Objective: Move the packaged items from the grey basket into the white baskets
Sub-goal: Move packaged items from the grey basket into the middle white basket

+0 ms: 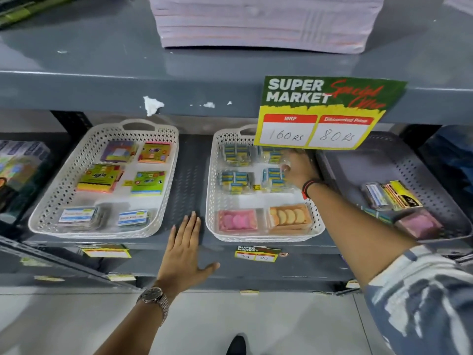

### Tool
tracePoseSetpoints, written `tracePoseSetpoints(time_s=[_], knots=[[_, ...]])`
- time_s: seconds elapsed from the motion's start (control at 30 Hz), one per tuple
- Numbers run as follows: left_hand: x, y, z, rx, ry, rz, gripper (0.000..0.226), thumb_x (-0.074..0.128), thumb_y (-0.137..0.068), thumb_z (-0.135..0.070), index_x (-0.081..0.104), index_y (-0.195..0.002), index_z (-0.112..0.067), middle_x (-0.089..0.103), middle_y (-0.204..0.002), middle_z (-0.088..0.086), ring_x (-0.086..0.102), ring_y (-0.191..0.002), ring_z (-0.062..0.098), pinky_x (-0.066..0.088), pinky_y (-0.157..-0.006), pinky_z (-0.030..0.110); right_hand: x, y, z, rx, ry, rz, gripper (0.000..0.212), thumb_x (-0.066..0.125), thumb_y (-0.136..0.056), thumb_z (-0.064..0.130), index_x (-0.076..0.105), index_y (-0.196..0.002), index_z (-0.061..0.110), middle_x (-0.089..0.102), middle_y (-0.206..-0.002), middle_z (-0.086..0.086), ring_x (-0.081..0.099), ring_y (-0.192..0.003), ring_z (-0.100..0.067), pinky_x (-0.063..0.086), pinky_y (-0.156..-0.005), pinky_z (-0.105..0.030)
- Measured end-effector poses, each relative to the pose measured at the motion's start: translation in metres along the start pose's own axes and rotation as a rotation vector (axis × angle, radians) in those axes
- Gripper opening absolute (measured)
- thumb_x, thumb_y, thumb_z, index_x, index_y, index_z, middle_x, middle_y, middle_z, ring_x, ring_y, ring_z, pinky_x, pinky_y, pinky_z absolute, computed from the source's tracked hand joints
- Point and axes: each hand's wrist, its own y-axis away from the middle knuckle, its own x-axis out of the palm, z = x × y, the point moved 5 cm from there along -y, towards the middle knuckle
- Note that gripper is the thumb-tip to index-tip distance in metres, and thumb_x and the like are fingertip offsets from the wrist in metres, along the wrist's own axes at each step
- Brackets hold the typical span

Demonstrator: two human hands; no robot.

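Two white baskets sit on a grey shelf: the left white basket [51, 201] holds colourful note pads and clear packets, the middle white basket [212, 190] holds blue-yellow packets, a pink pack and an orange pack. At the right, the grey basket [422, 175] contains a few packaged items [391, 196] and a pink pack [419, 225]. My right hand [300, 169] reaches into the back right of the middle basket, fingers curled on a clear blue-yellow packet [275, 175]. My left hand [185, 247] lies flat and spread on the shelf edge between the white baskets.
A green-yellow price sign [325, 114] hangs from the upper shelf over the middle basket's back. A stack of pale sheets [263, 21] rests on the upper shelf. Small price tags [256, 253] line the shelf front. Boxed goods [18, 170] stand at far left.
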Motion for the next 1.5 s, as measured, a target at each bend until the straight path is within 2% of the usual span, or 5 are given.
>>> tracePoseSetpoints(time_s=[0.27,0.5,0.67,1.23,1.5], knots=[[-0.002,0.0,-0.002,0.004,0.005,0.033,0.115,0.052,-0.063,-0.073,0.015,-0.149,-0.005,0.016,-0.158,0.008,0.013,-0.145,0.024,-0.001,-0.117,0.038,-0.066,0.037,-0.059,0.054,-0.019,-0.341,0.027,0.051,-0.085,0.004,0.06,-0.111,0.003,0.062,-0.113,-0.024,0.058,-0.103,-0.041,0.048,-0.079,-0.042],[0.0,-0.001,-0.003,0.01,-0.039,0.065,0.113,0.045,-0.067,-0.076,0.013,-0.149,-0.005,0.01,-0.159,0.008,0.008,-0.146,0.024,0.0,-0.118,0.04,-0.073,0.082,-0.182,0.502,-0.055,-0.096,0.024,0.064,-0.081,0.011,0.063,-0.099,-0.006,0.067,-0.105,-0.03,0.063,-0.101,-0.041,0.051,-0.083,-0.04],[-0.001,-0.002,-0.002,0.009,-0.037,0.069,0.113,0.043,-0.066,-0.076,0.014,-0.148,-0.004,0.013,-0.158,0.01,0.01,-0.145,0.025,0.0,-0.117,0.04,-0.067,0.106,-0.205,0.441,-0.251,0.178,0.017,0.075,-0.073,-0.002,0.066,-0.084,0.006,0.064,-0.078,-0.009,0.061,-0.09,-0.026,0.051,-0.092,-0.037],[-0.003,-0.004,-0.005,0.021,-0.058,0.102,0.115,0.028,-0.069,-0.085,0.02,-0.146,0.0,0.021,-0.156,0.015,0.016,-0.143,0.029,-0.006,-0.116,0.035,-0.057,0.103,-0.185,0.238,0.324,0.426,0.07,0.084,-0.064,0.033,0.052,-0.124,0.013,0.058,-0.127,-0.009,0.054,-0.117,-0.028,0.047,-0.099,-0.038],[-0.004,-0.003,-0.005,0.001,-0.063,0.125,0.114,0.046,-0.062,-0.074,0.022,-0.146,0.0,0.024,-0.154,0.015,0.021,-0.142,0.03,-0.004,-0.114,0.036,-0.065,0.102,-0.177,0.247,0.374,0.403,0.033,0.082,-0.066,0.023,0.064,-0.091,0.014,0.063,-0.105,-0.012,0.059,-0.096,-0.027,0.048,-0.08,-0.032]])
